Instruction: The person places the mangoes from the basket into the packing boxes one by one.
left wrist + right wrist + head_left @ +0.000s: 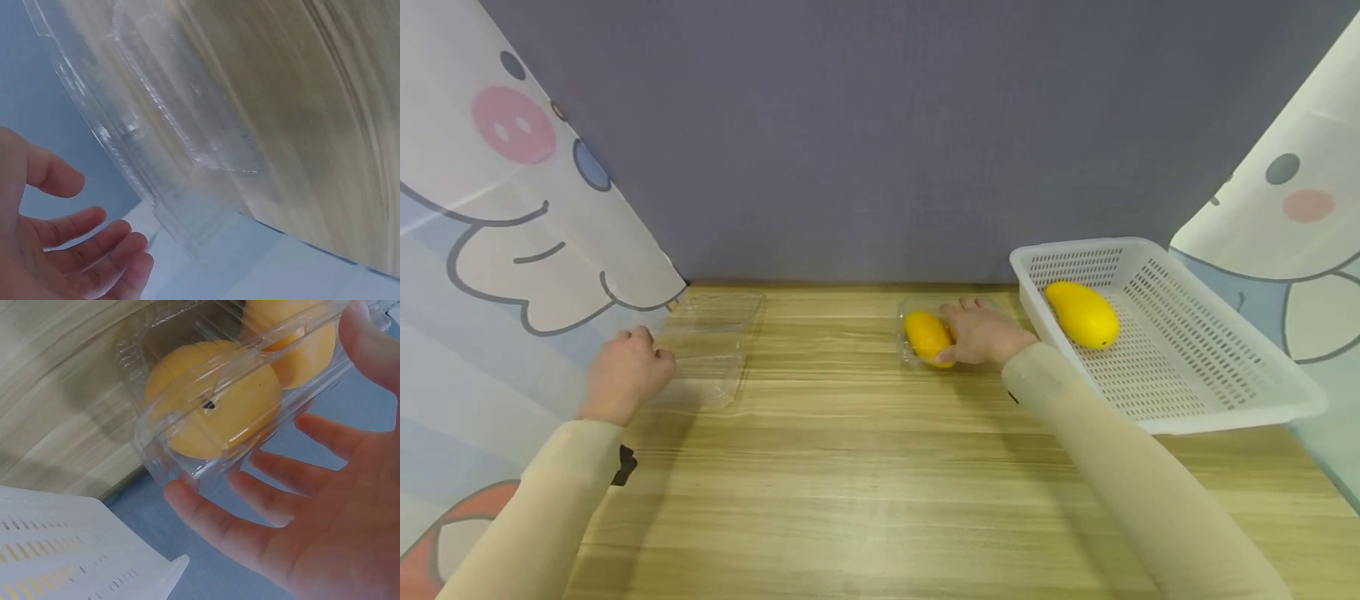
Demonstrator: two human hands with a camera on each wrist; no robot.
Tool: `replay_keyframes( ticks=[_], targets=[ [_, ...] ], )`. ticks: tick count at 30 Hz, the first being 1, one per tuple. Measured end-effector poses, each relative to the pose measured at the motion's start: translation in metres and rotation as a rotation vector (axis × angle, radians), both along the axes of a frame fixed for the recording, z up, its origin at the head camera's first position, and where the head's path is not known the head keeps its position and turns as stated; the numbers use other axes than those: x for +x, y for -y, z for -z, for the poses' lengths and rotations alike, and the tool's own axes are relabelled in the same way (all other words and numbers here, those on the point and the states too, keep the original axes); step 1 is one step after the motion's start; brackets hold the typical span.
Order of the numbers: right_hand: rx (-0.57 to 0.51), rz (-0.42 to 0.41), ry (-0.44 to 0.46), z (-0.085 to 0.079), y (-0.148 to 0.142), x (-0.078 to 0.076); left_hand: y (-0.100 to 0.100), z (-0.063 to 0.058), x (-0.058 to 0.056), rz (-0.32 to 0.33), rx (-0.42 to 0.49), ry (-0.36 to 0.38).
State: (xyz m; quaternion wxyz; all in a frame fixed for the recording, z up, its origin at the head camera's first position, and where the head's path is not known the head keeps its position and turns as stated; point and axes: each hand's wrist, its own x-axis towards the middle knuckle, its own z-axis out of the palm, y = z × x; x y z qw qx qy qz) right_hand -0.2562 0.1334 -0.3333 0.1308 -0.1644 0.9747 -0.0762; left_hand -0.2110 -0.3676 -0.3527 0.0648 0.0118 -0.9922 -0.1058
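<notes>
At the left, my left hand (pixel 628 375) hangs beside a clear plastic clamshell box (pixel 718 379) with its lid raised. In the left wrist view its fingers (pixel 81 253) are loosely bent and hold nothing, apart from the box edge. My right hand (pixel 981 332) is at another clear clamshell box (pixel 904 357) in the middle of the table. Two yellow mangoes (pixel 219 394) lie inside this box under clear plastic. The right fingers (pixel 212 515) are spread, their tips right at the box's side; the thumb is near its upper edge.
A white slotted plastic basket (pixel 1150 375) stands at the right, with one yellow mango (pixel 1082 315) in it. Behind the wooden table (pixel 850 483) rises a grey panel (pixel 880 142). Cartoon-printed curtains (pixel 512 233) hang at both sides.
</notes>
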Motion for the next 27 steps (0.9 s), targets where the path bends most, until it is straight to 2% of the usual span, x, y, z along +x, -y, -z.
replay_keyframes(
  ticks=[9, 18, 23, 27],
  targets=[
    [0.009, -0.007, -0.014, 0.000, -0.004, -0.005, 0.023, 0.008, 0.002, -0.076, 0.043, 0.087],
    [0.008, 0.006, 0.000, -0.003, -0.006, -0.009, 0.046, 0.016, -0.003, -0.106, 0.163, 0.207],
    [0.013, 0.007, -0.001, -0.003, -0.007, -0.011, 0.048, 0.017, -0.003, -0.101, 0.227, 0.189],
    [0.010, 0.010, -0.005, -0.002, -0.008, -0.011, 0.049, 0.021, -0.003, -0.129, 0.344, 0.147]
  ],
)
